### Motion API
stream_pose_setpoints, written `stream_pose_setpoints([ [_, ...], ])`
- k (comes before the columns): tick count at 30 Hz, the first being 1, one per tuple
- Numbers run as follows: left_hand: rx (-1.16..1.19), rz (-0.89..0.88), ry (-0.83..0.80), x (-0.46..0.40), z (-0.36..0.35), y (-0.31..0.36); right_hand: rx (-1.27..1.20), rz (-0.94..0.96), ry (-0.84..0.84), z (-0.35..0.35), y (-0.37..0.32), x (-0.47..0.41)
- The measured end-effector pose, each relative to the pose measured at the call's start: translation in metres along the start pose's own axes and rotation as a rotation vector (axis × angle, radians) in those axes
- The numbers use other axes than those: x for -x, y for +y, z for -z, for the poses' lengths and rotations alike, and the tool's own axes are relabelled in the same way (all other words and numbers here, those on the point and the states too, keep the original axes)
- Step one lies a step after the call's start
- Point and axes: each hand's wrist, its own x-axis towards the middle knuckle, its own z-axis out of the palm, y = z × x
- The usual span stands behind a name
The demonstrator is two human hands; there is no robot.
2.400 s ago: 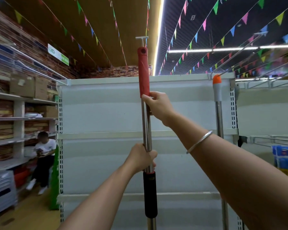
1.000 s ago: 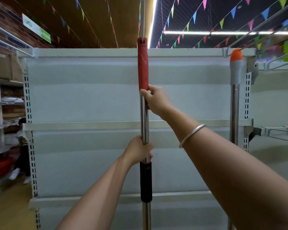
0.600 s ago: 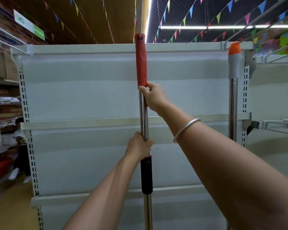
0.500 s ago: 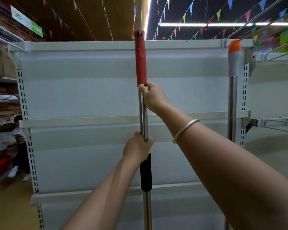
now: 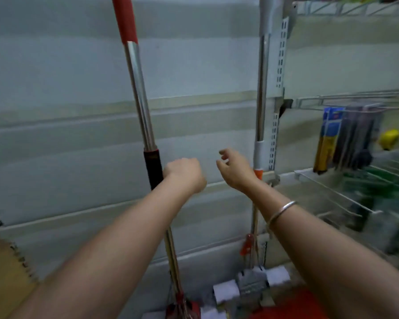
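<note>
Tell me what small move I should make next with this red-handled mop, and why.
Probably ease the left hand slowly away from the black grip. The red-handled mop stands tilted in front of the shelf panel. The right hand is off it and holds nothing, and the left hand is a fist right beside that grip, so watch that the mop does not tip.

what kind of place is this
Probably a shop aisle: white slotted shelving, a wire rack hung with packets, and a red-gripped mop upright before the shelving next to a second mop, like stock on display.
</note>
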Motion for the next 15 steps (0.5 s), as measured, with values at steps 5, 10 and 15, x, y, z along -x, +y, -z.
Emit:
stream_pose_setpoints([
  [5, 0.32, -0.207, -0.09, 0.019, -0.027, 0.11, 0.029, -0.139, 0.051, 0.054, 0.079, 0.057],
  [10, 0.532, -0.441, -0.168, 0.051, -0.043, 0.236, 0.104, -0.371, 0.147, 0.141, 0.178, 0.13],
  [15, 0.733, -0.581, -0.253, 0.09, -0.065, 0.381, 0.216, -0.603, 0.218, 0.247, 0.276, 0.208],
])
